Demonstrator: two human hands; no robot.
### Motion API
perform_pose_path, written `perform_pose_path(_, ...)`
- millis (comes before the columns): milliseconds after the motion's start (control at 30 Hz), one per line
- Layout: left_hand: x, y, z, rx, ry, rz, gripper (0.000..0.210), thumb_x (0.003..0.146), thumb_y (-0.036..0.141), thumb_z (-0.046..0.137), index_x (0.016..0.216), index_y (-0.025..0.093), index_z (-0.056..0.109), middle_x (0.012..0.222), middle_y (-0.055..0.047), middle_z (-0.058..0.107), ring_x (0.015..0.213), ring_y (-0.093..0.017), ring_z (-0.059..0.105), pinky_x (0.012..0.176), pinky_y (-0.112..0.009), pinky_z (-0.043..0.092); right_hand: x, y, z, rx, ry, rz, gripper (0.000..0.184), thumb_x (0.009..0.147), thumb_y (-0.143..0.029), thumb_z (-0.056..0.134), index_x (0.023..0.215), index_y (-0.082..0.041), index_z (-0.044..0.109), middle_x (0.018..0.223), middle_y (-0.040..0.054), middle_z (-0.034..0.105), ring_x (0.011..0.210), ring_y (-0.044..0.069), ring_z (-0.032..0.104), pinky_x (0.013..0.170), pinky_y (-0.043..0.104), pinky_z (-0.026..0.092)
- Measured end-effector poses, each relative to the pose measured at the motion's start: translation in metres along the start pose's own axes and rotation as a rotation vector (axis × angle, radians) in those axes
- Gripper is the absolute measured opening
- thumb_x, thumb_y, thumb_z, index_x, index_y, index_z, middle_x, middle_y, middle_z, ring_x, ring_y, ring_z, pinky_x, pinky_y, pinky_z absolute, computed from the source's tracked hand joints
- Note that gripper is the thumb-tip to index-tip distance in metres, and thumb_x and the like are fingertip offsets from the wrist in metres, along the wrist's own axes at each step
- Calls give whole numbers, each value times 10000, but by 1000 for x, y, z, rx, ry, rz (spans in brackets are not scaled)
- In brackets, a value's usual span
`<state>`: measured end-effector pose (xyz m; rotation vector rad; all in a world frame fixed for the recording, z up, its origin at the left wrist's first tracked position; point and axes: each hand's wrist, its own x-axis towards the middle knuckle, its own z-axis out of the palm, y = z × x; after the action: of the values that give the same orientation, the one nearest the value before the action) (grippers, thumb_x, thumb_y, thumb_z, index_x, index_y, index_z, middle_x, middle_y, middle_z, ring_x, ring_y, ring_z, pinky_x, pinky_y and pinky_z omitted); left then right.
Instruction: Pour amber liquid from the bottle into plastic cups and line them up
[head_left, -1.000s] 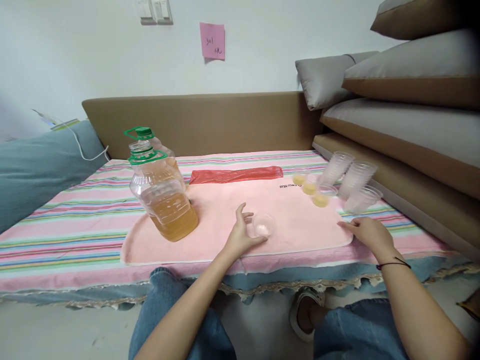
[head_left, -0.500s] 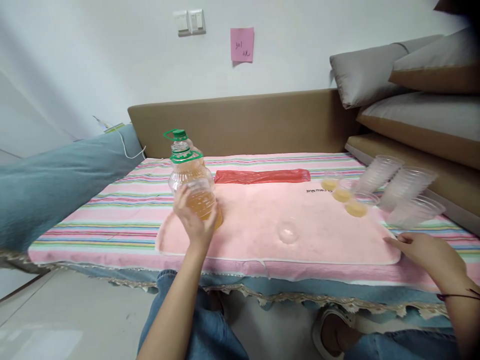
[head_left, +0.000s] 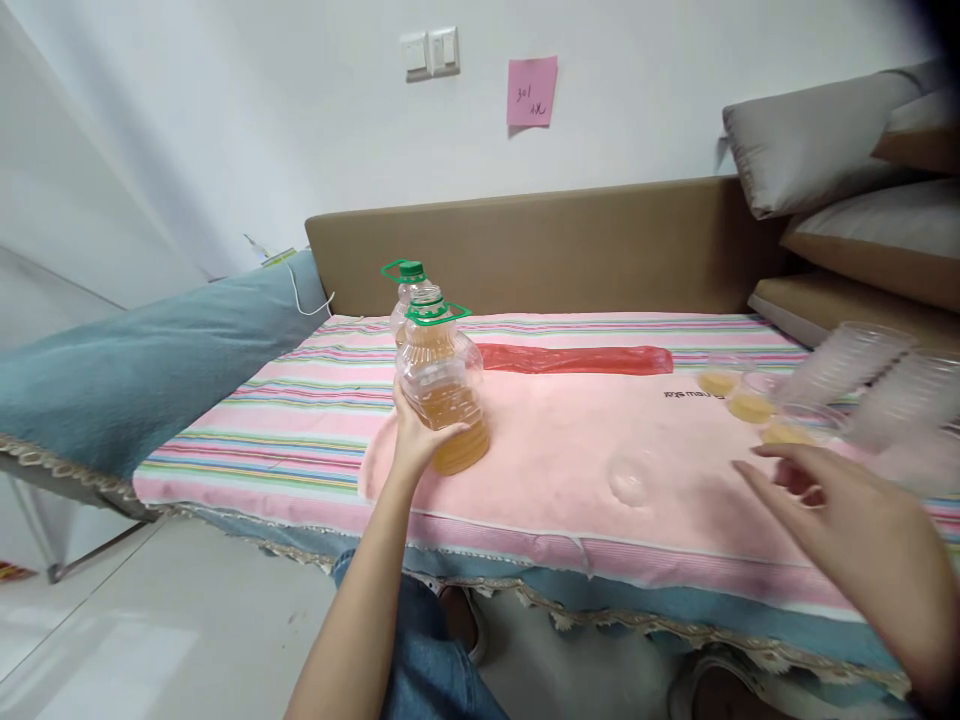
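My left hand (head_left: 420, 432) is wrapped round the lower left side of a large clear plastic bottle (head_left: 442, 385), its thumb across the front. The bottle is uncapped, has a green neck handle and is partly filled with amber liquid. Behind it stands a second bottle (head_left: 409, 272) with a green cap. My right hand (head_left: 847, 520), slightly blurred, hovers over the right of the pink mat, thumb and forefinger apart and nothing between them. To its left is a clear plastic cup (head_left: 630, 480). Just beyond it stand cups of yellow liquid (head_left: 750, 405).
Stacks of clear cups (head_left: 847, 370) lean at the right. A red plastic bag (head_left: 574, 359) lies along the back of the pink mat (head_left: 540, 450). Cushions (head_left: 817, 140) are piled at the right, and a blue bolster (head_left: 157, 350) lies on the left.
My right hand has left the mat's right edge and moved up and inward. The view has turned left, shifting things rightward. My left hand stays on the bottle, which now stands more upright.
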<state>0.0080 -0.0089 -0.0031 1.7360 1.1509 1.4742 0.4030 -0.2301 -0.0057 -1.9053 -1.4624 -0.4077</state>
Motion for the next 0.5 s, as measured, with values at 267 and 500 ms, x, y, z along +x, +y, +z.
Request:
perform_pose_path(267,-1,9,-4,18,25,8,1279,486,384,921,1477,243,125,1529,-202,353,1392,-330,436,1138,-486,378,-10,-172,104,868,-395,-51,340,866,-414,636,1122,-190,626,1025,79,662,884,234,637,786,357,531)
perform_pose_path(500,0,-18,-19,-257,1,-31,915,664,731,686,1385,233,421,1444,-170,506,1333,-321,504,1084,-473,423,10,-231,199,1289,-387,23,879,688,-422,849,1407,-160,416,1445,167,445,1326,318,438,1115,467,374)
